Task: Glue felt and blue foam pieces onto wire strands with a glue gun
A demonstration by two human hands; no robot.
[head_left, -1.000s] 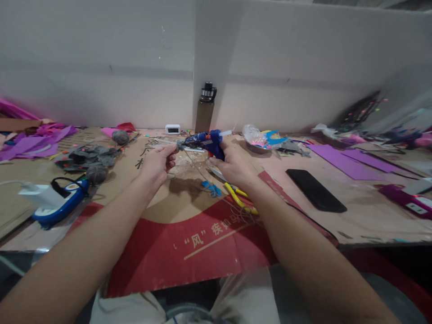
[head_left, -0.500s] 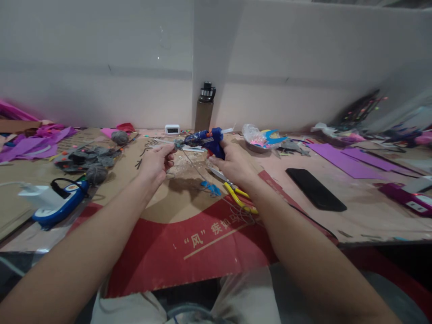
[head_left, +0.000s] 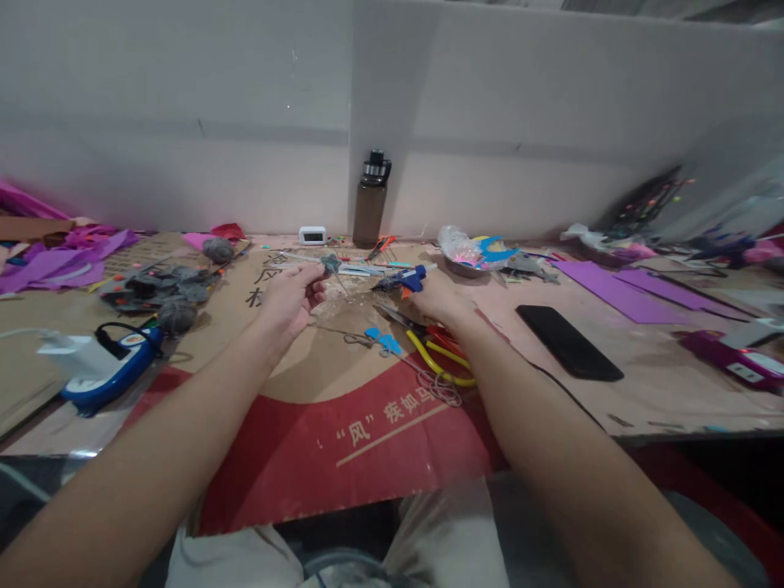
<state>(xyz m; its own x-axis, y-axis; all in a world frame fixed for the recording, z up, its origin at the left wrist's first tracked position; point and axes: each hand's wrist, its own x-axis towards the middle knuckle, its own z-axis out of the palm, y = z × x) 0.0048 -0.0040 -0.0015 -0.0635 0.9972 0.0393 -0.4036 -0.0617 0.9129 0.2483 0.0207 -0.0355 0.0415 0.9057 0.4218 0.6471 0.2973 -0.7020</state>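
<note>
The glue gun is blue and orange, the small piece in the left hand greyish blue. The cardboard is tan with black characters toward its back and red with tan characters along its front edge. Near the back edge of the table, the bottle is brown; beyond the cardboard's right edge, the phone is black and the sheets purple.

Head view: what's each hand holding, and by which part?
Left hand: small grey piece, pinched at one edge. Right hand: blue glue gun, at its handle end; exact grip hidden.
</note>
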